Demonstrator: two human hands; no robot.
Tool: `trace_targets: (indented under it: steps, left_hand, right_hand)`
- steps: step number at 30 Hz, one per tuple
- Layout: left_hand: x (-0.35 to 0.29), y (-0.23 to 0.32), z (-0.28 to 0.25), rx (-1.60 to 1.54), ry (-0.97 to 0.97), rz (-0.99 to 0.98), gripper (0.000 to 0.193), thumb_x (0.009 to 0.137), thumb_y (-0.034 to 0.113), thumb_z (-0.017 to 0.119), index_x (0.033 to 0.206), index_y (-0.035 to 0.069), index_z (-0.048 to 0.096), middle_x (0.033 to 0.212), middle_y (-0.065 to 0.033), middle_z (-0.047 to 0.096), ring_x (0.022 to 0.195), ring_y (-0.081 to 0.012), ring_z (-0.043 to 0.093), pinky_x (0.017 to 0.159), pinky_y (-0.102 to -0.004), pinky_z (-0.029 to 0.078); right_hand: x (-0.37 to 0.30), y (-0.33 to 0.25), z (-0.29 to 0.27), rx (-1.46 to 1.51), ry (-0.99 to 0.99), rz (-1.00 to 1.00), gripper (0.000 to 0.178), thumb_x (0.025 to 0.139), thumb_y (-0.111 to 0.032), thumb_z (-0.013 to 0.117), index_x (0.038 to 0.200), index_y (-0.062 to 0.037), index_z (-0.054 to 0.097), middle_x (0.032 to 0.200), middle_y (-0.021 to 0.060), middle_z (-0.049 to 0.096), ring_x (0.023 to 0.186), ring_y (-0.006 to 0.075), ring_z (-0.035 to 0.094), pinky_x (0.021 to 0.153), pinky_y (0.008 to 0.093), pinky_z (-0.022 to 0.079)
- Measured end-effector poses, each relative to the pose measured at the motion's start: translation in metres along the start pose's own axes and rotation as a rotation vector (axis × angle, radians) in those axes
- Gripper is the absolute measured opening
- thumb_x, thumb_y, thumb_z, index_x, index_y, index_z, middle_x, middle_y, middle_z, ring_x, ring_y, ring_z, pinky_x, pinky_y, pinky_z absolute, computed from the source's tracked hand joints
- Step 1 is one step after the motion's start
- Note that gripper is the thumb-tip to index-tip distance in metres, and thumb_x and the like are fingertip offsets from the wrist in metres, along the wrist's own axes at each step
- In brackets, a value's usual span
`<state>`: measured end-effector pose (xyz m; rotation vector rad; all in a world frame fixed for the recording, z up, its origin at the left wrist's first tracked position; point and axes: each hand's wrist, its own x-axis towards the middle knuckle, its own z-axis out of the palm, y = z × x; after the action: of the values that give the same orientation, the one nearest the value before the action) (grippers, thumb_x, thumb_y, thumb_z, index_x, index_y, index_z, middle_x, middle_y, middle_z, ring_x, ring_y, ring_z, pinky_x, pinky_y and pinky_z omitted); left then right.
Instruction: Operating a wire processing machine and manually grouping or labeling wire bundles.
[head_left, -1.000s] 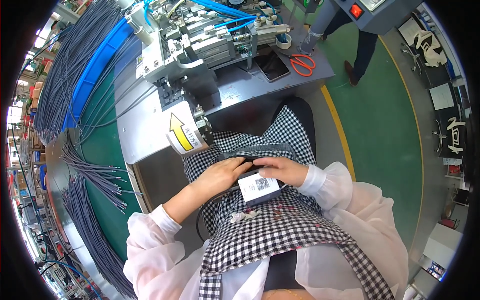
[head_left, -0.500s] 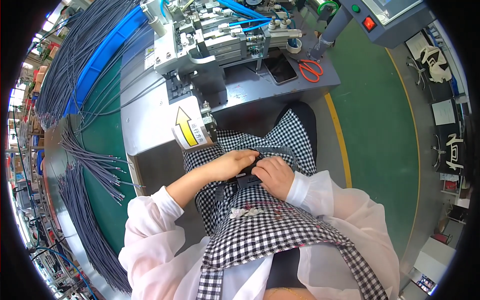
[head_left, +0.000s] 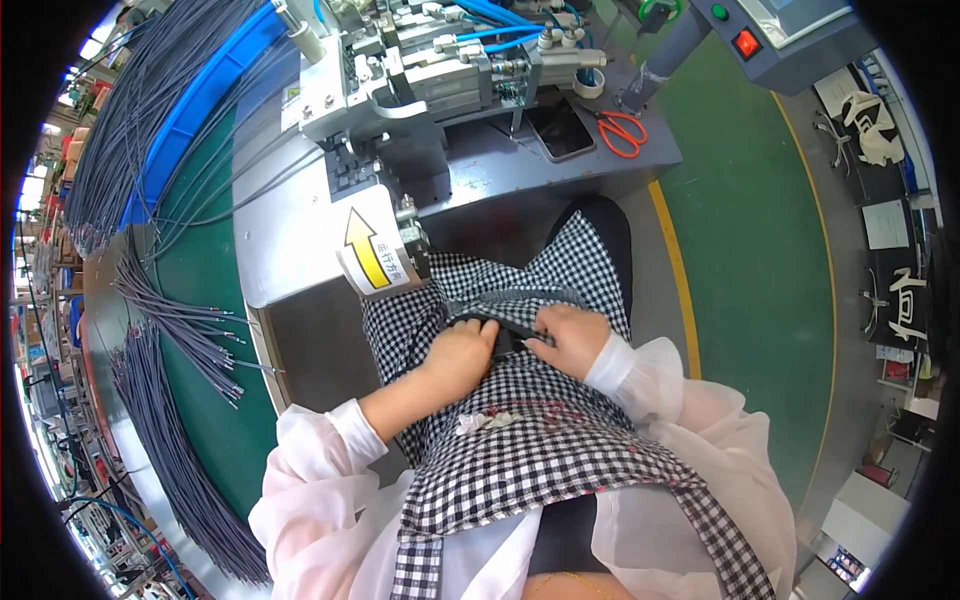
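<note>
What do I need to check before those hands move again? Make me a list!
1. Hands away from the machine: ok, left hand and right hand are both over the lap.
2. Good hold on the dark thing between them: cannot tell, fingers hide much of it.
3. Scissors out of the hands: ok, they lie on the table.
4. Phone on the table: ok, beside the scissors.
5. Cable ends lined up: not ok, they fan out unevenly.
</note>
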<state>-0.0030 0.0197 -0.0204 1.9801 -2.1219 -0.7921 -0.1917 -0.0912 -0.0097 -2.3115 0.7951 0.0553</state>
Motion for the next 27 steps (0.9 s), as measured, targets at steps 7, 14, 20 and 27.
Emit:
trace_targets:
  steps: [7,14,20,27]
  left_hand:
    - [-0.005,0.021,-0.008,0.154,0.183,0.137,0.037,0.076,0.009,0.053,0.111,0.001,0.055,0.096,-0.0144,0.059,0.08,-0.0246,0.06,0.067,-0.0322,0.051]
    - [0.014,0.067,-0.012,-0.124,0.376,0.593,0.04,0.077,0.013,0.056,0.117,0.004,0.054,0.12,-0.0184,0.052,0.094,-0.0294,0.057,0.077,-0.0349,0.05]
    - [0.027,0.068,-0.011,-0.289,0.151,0.635,0.044,0.079,0.021,0.063,0.12,0.008,0.054,0.128,-0.019,0.047,0.106,-0.0315,0.051,0.09,-0.0426,0.044]
    - [0.007,0.029,-0.027,-0.049,0.068,0.333,0.041,0.078,0.027,0.066,0.114,0.008,0.057,0.11,-0.0145,0.052,0.107,-0.0293,0.048,0.096,-0.0442,0.035]
  right_hand:
    - [0.005,0.011,-0.015,0.806,-0.042,0.088,0.023,0.092,-0.019,0.054,0.078,-0.0006,0.054,0.068,0.0024,0.052,0.064,0.0116,0.049,0.061,0.0288,0.041]
    - [-0.046,0.02,-0.088,1.308,-0.296,0.288,0.021,0.091,-0.017,0.053,0.077,-0.0022,0.055,0.073,-0.0057,0.049,0.07,0.0047,0.044,0.066,0.0216,0.037]
    - [-0.047,0.052,-0.076,0.997,-0.247,0.26,0.021,0.09,-0.018,0.057,0.076,-0.0025,0.055,0.066,-0.0034,0.05,0.066,0.0046,0.046,0.062,0.0226,0.038]
    - [-0.002,0.004,-0.032,0.584,-0.059,0.105,0.019,0.085,-0.018,0.064,0.076,-0.0031,0.056,0.062,0.0041,0.053,0.06,0.01,0.051,0.057,0.0274,0.041]
